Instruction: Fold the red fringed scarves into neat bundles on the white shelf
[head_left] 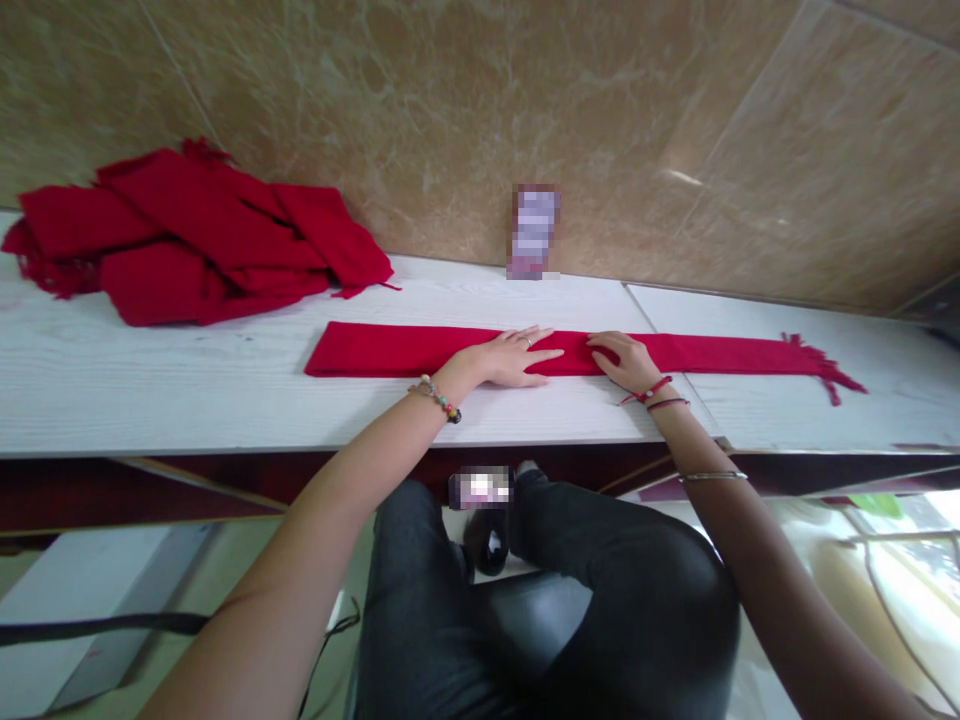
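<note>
A long red scarf (390, 350), folded into a narrow strip, lies flat along the white table (187, 380), its fringed end at the right. My left hand (506, 360) rests flat on the middle of the strip, fingers stretched out to the right. Just to its right, my right hand (626, 362) presses on the scarf with fingers spread and slightly bent. Neither hand grips anything.
A heap of more red scarves (187, 235) sits at the table's back left against the marble wall. A small blurred object (534, 230) stands at the wall behind the strip. My knees in dark trousers are below the table edge.
</note>
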